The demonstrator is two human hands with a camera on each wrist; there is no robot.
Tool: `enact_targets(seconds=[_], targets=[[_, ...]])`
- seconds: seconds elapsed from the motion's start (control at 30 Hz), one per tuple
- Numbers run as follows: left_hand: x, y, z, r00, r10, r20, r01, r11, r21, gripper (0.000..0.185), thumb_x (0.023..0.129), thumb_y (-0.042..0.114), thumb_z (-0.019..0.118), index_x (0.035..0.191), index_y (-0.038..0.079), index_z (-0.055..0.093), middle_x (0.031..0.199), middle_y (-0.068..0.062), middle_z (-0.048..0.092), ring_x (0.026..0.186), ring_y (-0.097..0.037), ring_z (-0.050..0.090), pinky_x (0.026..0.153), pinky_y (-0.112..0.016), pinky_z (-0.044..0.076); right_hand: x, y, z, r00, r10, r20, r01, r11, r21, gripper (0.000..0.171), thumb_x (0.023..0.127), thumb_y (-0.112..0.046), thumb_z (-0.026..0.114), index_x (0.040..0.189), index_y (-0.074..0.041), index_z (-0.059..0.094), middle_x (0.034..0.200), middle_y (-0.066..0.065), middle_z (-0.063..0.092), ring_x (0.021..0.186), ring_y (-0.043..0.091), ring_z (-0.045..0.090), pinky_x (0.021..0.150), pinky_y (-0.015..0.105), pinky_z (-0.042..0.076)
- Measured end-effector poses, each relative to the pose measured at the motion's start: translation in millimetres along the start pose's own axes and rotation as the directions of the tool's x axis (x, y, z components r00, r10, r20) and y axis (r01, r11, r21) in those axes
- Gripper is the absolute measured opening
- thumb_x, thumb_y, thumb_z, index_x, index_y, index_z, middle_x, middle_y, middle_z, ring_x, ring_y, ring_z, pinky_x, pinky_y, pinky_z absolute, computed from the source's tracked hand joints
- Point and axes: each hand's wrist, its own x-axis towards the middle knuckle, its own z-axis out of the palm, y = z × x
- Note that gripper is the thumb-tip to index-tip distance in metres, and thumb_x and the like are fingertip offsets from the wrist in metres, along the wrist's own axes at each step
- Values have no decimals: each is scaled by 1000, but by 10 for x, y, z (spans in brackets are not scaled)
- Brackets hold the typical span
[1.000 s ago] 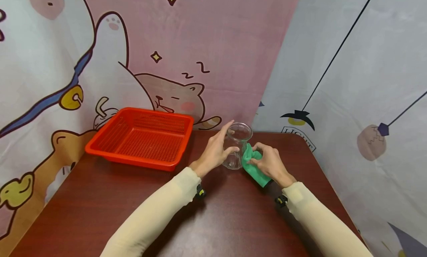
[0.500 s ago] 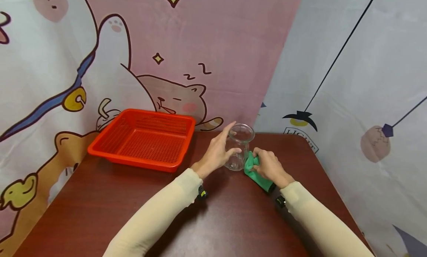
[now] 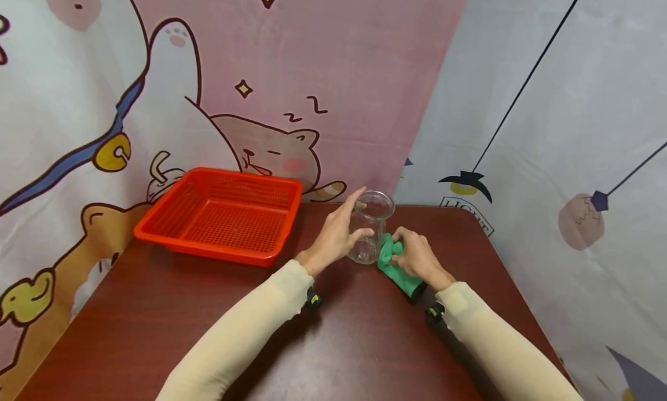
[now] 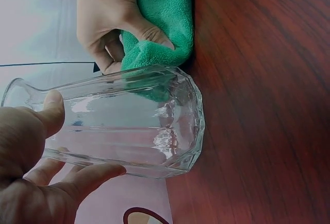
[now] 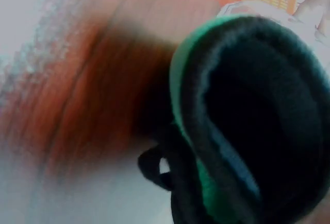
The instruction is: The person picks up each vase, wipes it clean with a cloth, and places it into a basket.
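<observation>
A red plastic basket [image 3: 221,216] full of tiny holes sits at the back left of the table [image 3: 156,308], which is dark, smooth wood with lots of bare room in front. The left hand [image 3: 336,234] curls its thumb and fingers around a clear, ribbed glass jar [image 3: 368,227] standing upright near the back edge. Touching the jar's right side, the right hand [image 3: 415,259] squeezes a soft, fuzzy green cloth [image 3: 397,269]. Cartoon curtains hang behind.
</observation>
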Motion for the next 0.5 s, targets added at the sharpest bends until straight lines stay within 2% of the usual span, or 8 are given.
enact_targets(seconds=[0.23,0.37,0.5], targets=[[24,-12,-10,1000,3,0,-3,1000,2,105,102,22,91,185,20,27,187,-9,45,165,-35,58,133,-52,52,0,27,9,998,45,-38,-41,994,97,39,91,-8,99,124,-6,77,117,17,83,88,26,66,82,39,54],[24,-5,-12,1000,0,-2,0,1000,-3,106,101,20,92,185,21,27,187,-9,45,165,-36,58,133,-52,52,-18,55,17,998,56,-38,-50,989,140,40,95,-12,98,129,-5,77,133,21,82,108,36,75,94,52,62],[4,-4,-7,1000,-3,-1,3,1000,1,107,101,20,93,185,21,26,187,-9,45,164,-36,59,132,-52,52,-52,74,17,998,49,-43,-41,983,179,40,99,-13,95,133,-5,77,145,25,78,131,46,75,108,64,62]])
